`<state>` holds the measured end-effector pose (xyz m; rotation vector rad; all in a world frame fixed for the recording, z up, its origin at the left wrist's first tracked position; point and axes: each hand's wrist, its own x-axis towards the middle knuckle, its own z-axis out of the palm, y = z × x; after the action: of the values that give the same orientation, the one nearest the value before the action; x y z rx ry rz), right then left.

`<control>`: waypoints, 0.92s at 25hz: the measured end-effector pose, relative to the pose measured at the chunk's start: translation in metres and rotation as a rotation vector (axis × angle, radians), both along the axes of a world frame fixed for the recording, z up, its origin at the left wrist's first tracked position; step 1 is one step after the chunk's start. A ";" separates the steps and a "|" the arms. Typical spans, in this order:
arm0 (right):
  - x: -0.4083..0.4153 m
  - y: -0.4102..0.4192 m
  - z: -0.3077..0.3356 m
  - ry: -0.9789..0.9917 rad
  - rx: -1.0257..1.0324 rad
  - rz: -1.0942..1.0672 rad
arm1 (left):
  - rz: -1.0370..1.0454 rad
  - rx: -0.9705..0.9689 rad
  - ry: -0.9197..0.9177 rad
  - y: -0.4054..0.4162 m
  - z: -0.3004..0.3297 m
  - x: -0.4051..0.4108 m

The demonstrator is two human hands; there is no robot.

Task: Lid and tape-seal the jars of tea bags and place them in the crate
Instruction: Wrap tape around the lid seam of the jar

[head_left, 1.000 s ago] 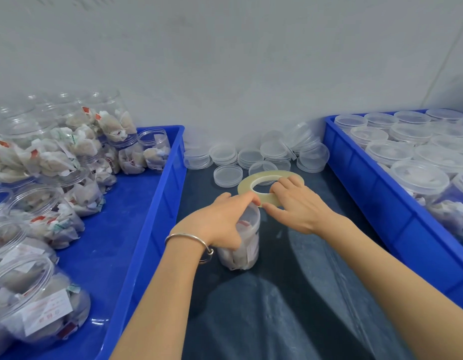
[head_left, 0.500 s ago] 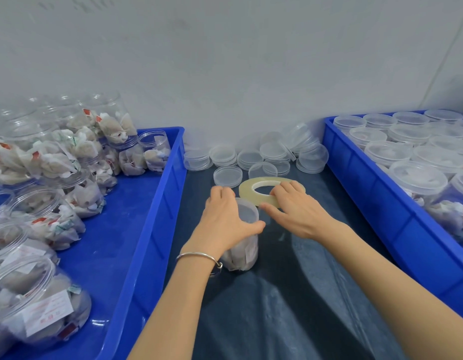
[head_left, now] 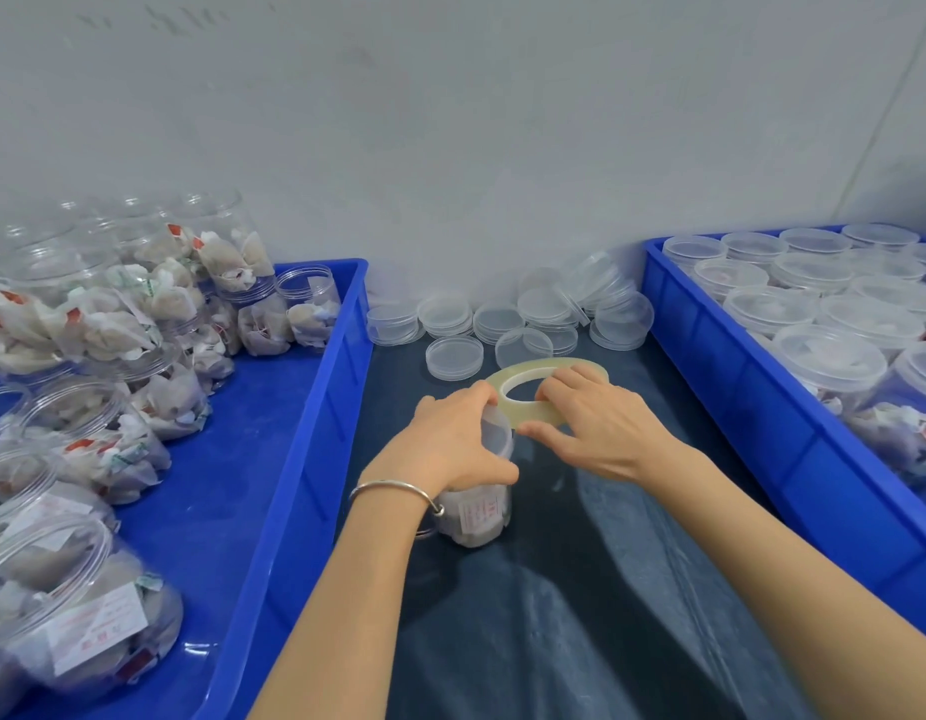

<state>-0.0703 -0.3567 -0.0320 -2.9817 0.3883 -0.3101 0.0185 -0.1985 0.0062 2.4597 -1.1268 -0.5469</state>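
A clear jar of tea bags (head_left: 479, 517) stands upright on the dark table sheet in the middle. My left hand (head_left: 450, 444) wraps over its lidded top and hides most of the lid. Right beside it, my right hand (head_left: 596, 428) holds a pale yellow tape roll (head_left: 523, 413) flat against the jar's rim, fingers through and around the ring. The blue crate on the right (head_left: 762, 402) holds several lidded jars (head_left: 827, 356). The blue crate on the left (head_left: 315, 449) holds several open jars of tea bags (head_left: 97, 444).
Stacks of clear loose lids (head_left: 453, 356) lie at the back of the table against the grey wall. The dark sheet (head_left: 580, 615) stretches toward me between the two crates. A metal bangle (head_left: 398, 488) sits on my left wrist.
My left hand has shifted around the jar top, turning the jar. My right hand and the tape roll have stayed close to the rim, moving slightly nearer.
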 end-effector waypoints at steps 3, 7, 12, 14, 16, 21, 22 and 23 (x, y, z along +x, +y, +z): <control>0.000 0.002 0.003 0.000 0.058 -0.023 | 0.088 -0.031 -0.095 -0.006 -0.013 -0.014; 0.001 0.003 0.005 0.040 0.036 -0.028 | 0.145 -0.071 -0.344 -0.007 -0.032 -0.024; 0.002 0.004 0.006 0.056 0.063 -0.034 | 0.130 -0.019 -0.496 -0.005 -0.040 -0.024; 0.000 0.004 0.006 0.055 0.077 -0.035 | 0.106 -0.009 -0.494 -0.006 -0.039 -0.024; 0.000 0.003 0.006 0.051 0.083 -0.034 | 0.049 -0.033 -0.404 -0.001 -0.038 -0.018; -0.012 -0.004 0.003 0.007 0.030 -0.038 | -0.051 -0.094 -0.175 0.017 -0.037 0.001; -0.017 -0.006 0.002 -0.014 0.012 -0.047 | -0.030 -0.089 -0.197 0.017 -0.038 0.002; -0.022 -0.009 0.001 -0.039 0.001 -0.056 | -0.005 -0.091 -0.230 0.015 -0.039 0.002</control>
<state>-0.0921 -0.3653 -0.0312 -2.9631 0.4680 -0.3729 0.0207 -0.1833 -0.0327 2.4870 -1.2161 -0.2120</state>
